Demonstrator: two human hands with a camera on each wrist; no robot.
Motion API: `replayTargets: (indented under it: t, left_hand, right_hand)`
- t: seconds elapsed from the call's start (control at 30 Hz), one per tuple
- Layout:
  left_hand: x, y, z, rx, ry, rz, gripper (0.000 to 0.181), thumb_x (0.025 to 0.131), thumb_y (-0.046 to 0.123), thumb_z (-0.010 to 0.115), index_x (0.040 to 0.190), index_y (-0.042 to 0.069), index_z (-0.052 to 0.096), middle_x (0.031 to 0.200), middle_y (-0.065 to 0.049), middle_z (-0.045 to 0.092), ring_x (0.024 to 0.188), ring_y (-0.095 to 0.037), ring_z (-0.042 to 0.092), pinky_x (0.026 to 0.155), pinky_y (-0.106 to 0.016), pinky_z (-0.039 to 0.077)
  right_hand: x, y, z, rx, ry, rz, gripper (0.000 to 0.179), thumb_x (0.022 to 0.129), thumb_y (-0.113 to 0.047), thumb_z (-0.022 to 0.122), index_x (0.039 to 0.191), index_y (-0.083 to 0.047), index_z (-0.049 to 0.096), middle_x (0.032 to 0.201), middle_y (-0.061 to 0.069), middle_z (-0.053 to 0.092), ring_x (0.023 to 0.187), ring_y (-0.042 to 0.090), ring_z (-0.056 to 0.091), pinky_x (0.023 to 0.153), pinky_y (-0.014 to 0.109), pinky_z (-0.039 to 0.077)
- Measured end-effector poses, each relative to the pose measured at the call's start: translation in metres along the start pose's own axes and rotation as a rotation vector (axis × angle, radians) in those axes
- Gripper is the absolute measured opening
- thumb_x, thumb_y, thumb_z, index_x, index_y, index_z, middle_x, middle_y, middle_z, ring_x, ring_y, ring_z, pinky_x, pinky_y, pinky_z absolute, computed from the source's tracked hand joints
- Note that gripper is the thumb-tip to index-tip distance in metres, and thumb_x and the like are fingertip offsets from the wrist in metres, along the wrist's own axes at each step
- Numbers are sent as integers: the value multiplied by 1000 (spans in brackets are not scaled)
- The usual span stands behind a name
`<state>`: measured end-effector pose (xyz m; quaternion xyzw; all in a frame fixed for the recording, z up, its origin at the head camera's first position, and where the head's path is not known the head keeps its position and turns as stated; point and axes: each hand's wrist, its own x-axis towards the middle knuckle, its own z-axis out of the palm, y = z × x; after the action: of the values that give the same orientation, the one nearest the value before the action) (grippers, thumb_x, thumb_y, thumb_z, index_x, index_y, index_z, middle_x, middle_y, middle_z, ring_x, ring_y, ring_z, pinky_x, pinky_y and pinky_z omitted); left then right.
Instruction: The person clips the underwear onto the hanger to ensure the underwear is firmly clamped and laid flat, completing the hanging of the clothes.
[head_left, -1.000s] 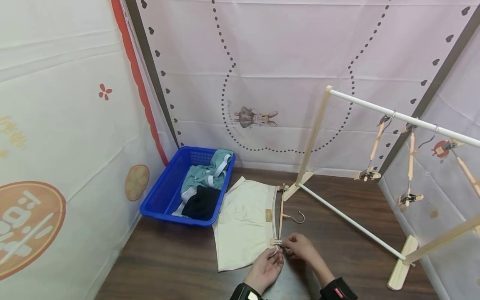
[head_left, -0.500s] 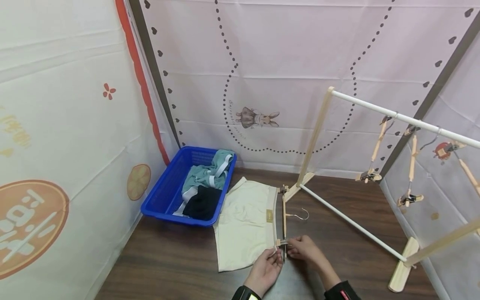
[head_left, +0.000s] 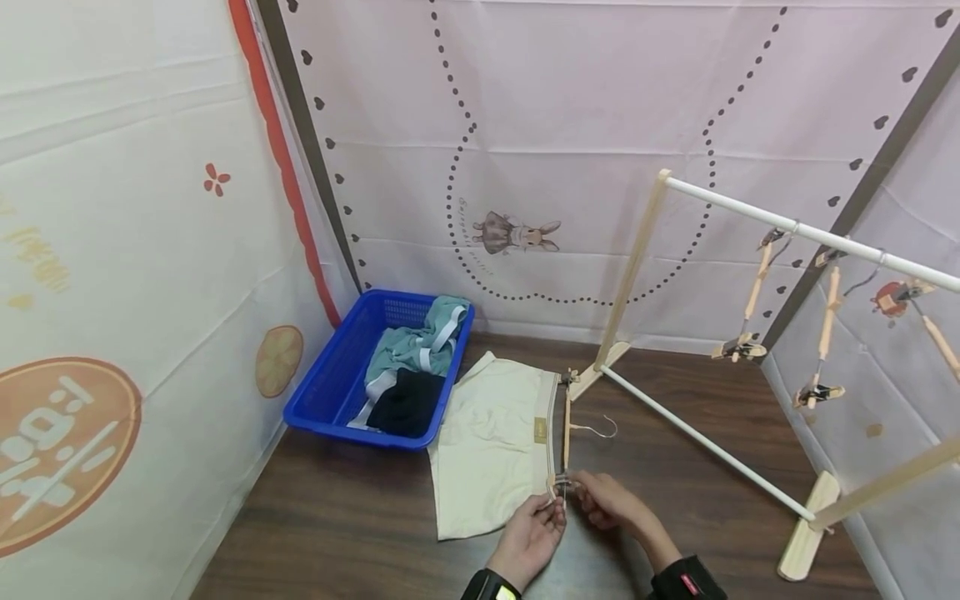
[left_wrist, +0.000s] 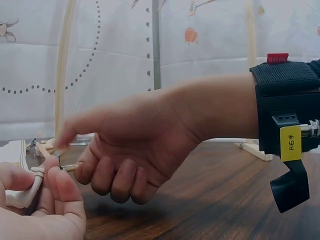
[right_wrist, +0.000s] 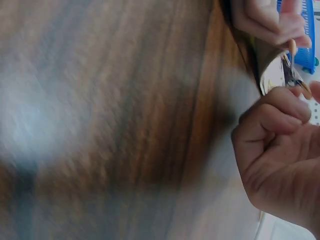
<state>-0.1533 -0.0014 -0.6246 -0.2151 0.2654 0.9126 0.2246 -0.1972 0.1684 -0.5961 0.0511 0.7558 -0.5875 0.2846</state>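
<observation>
Cream shorts (head_left: 491,450) lie flat on the dark wooden surface, waistband to the right. Along that waistband lies a wooden clip hanger (head_left: 567,429), its metal hook pointing right. My left hand (head_left: 528,537) pinches the near corner of the waistband between thumb and fingers, seen closely in the left wrist view. My right hand (head_left: 606,500) pinches the near clip (right_wrist: 290,72) of the hanger, with the clip's front end right at the waistband edge. The other fingers of the right hand (left_wrist: 125,145) are curled under. The far clip (head_left: 570,377) sits at the waistband's other end.
Left of the shorts stands a blue basket (head_left: 315,417) with teal (head_left: 405,350) and black garments (head_left: 405,402). On the right is a rack with a white rail (head_left: 720,200) and wooden posts; several clip hangers (head_left: 828,312) hang from it. Printed fabric walls enclose the surface.
The near clip and hanger shifted right off the waistband, then slightly back left toward it, with the right hand. The left hand stays at the waistband corner.
</observation>
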Motion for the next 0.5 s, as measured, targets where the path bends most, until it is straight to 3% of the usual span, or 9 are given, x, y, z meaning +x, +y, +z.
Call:
replayTargets:
  t: [0.33, 0.5]
  left_hand:
    - [0, 0, 0, 17, 28, 16, 32, 101, 11, 51, 129, -6, 47, 106, -10, 57, 96, -15, 53, 89, -25, 48]
    - [2, 0, 1, 18, 24, 25, 30, 103, 10, 53, 129, -5, 49, 107, -11, 58, 96, -15, 52, 89, -25, 47]
  right_hand:
    - [4, 5, 1, 194, 173, -50, 48, 98, -38, 60, 60, -18, 39, 55, -8, 32, 45, 6, 25, 43, 20, 23]
    - [-1, 1, -2, 209, 157, -88, 46, 101, -33, 57, 61, -16, 41, 56, -7, 33, 45, 6, 26, 44, 20, 24]
